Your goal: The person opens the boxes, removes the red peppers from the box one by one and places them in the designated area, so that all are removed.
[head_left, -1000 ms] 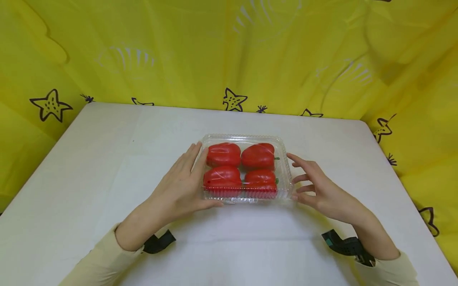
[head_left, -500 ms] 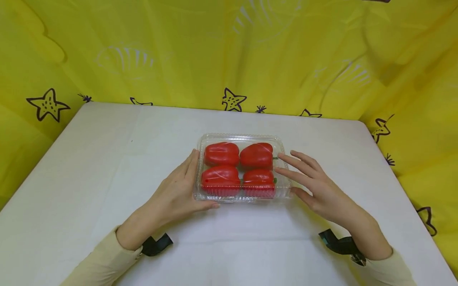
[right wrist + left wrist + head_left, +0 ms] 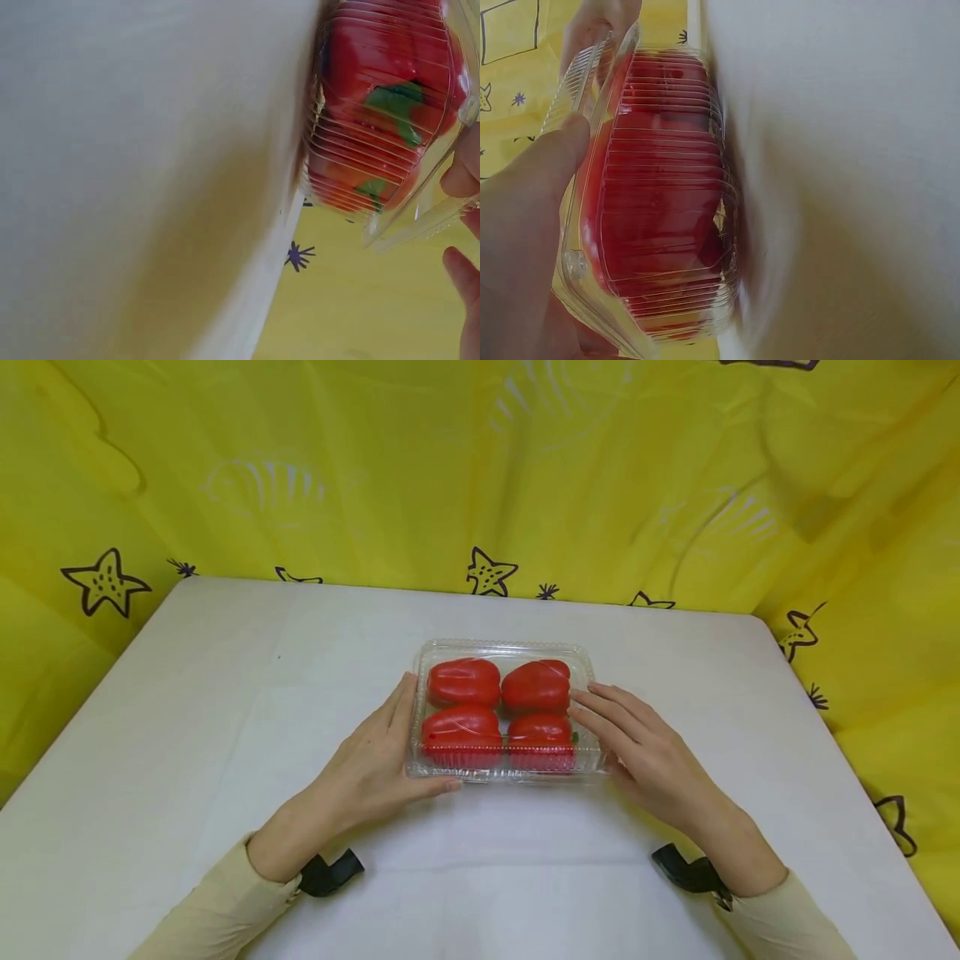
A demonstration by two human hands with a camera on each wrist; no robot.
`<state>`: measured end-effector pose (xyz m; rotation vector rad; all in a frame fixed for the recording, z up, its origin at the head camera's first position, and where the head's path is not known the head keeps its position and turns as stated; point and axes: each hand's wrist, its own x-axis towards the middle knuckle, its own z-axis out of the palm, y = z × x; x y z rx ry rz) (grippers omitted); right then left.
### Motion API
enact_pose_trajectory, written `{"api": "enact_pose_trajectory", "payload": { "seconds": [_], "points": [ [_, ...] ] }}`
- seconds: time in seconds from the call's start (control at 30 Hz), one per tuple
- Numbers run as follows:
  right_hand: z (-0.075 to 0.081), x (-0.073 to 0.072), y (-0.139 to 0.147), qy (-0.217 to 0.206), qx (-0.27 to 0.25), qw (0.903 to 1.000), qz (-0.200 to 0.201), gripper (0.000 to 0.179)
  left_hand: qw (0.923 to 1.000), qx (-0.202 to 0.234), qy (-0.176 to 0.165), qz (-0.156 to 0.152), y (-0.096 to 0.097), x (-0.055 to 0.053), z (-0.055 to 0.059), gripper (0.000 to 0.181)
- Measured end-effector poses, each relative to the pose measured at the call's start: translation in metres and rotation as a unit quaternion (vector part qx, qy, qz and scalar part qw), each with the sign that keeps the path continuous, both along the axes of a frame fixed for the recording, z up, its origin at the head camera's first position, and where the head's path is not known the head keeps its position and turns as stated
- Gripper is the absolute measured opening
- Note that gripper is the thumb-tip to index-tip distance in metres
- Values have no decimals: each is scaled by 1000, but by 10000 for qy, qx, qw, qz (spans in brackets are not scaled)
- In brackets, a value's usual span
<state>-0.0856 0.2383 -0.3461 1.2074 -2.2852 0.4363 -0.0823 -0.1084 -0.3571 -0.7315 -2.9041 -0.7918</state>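
A clear plastic clamshell box [image 3: 465, 647] stands on the white table with several red bell peppers [image 3: 462, 683] inside. Green stems [image 3: 397, 109] show through its ribbed wall in the right wrist view. My left hand [image 3: 365, 760] holds the box's left end, its thumb along the front edge and its fingers at the side; in the left wrist view that thumb [image 3: 574, 139] lies on the rim. Over the right end is my right hand [image 3: 660, 760], its extended fingers overlapping the lid. In the right wrist view, a fingertip [image 3: 459, 178] touches the rim.
The white table [image 3: 480, 877] extends around the box on every side. A yellow curtain [image 3: 375, 460] with dark starfish drawings hangs behind and beside it. Black straps [image 3: 330, 872] circle both wrists, below beige sleeves [image 3: 217, 906].
My right hand has moved left from beside the box to lay its fingers over the right end of the lid. The box shifted slightly left at first, with my left hand staying on it.
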Motion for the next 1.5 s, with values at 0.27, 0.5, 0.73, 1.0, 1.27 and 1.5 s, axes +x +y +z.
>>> {"api": "enact_pose_trajectory", "payload": {
  "seconds": [0.27, 0.5, 0.73, 1.0, 1.27, 1.5],
  "points": [
    [-2, -2, 3, -729, 53, 9973, -105, 67, 9995, 120, -284, -76, 0, 0, 1, 118],
    [0, -3, -2, -1143, -276, 9929, 189, 71, 9942, 588, -898, -107, -2, -1, 1, 116],
    [2, -4, -2, -1172, -595, 9907, 353, 64, 9905, 986, -956, -64, -1, -2, -2, 116],
    [4, -4, -3, -1377, -768, 9867, 385, 60, 9845, 950, -1450, 252, -1, -3, -3, 116],
    [5, -3, -3, -1526, -928, 9831, 395, 60, 9814, 923, -1683, -73, -3, 1, 0, 98],
    [5, -1, -4, -1694, -1035, 9795, 349, 64, 9800, 1066, -1672, -199, -2, 4, -1, 87]
  ]
}}
